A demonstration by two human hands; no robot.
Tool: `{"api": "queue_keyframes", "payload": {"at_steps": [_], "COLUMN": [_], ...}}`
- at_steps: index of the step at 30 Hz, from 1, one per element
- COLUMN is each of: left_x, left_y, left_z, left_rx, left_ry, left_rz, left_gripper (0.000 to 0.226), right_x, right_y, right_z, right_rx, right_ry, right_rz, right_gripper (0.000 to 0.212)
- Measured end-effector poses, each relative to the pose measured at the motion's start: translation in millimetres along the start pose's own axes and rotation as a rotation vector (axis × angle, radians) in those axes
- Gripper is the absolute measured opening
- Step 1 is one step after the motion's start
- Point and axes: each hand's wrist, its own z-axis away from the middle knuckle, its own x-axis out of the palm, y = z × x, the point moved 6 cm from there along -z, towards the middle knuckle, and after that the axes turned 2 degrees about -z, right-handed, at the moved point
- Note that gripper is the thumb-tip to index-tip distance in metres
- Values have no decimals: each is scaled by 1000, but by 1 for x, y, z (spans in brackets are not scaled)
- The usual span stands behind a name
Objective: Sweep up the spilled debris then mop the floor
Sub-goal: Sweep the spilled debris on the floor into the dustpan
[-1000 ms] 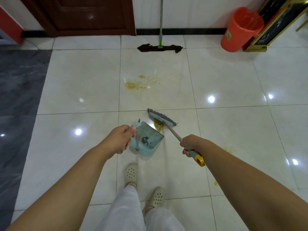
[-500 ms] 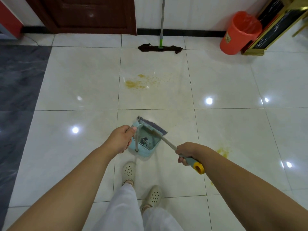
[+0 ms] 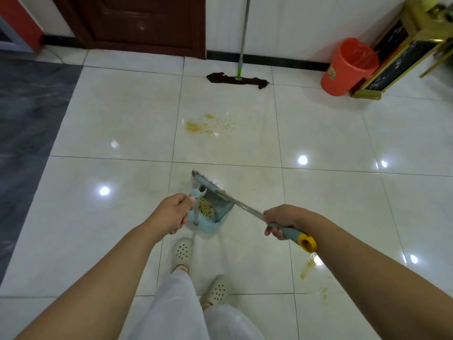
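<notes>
Yellow-brown granular debris [image 3: 205, 206], heaped inside the pale blue plastic dustpan [image 3: 208, 218] on the glossy white floor tiles [image 3: 318, 133], just ahead of two cream perforated clogs [image 3: 182, 251]. More of the same grainy spill [image 3: 208, 125] scattered thinly on the tile farther ahead, plus a wet yellowish smear [image 3: 307, 267] near the right forearm. Left hand [image 3: 171, 213] clenched around the dustpan's upright light-blue handle [image 3: 196, 204]. Right hand [image 3: 282, 220] wrapped round the metal-shafted broom [image 3: 235, 201] at its grey grip with yellow end cap, the flat bristled head over the pan's mouth. Flat mop with dark brown cloth pad and green joint [image 3: 237, 79] against the white wall, beside a round orange plastic bin [image 3: 348, 67] with a liner.
</notes>
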Motion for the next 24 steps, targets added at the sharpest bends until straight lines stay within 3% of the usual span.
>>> {"api": "queue_keyframes", "payload": {"at_steps": [8,15,24], "left_x": [-8,-4,4], "left_y": [-21,-27,-27], "left_z": [13,15,19], "left_rx": [-24,4,-19], "left_ry": [64,86,60], "left_rz": [19,-107,-183], "left_gripper": [32,35,40], "right_x": [5,13,-8], "right_y": [-26,4,48], "right_z": [-36,-36,-20], "right_rx": [-68,37,164], "right_ry": [141,181,176], "right_rz": [206,232,188], "right_gripper": [27,14,19]}}
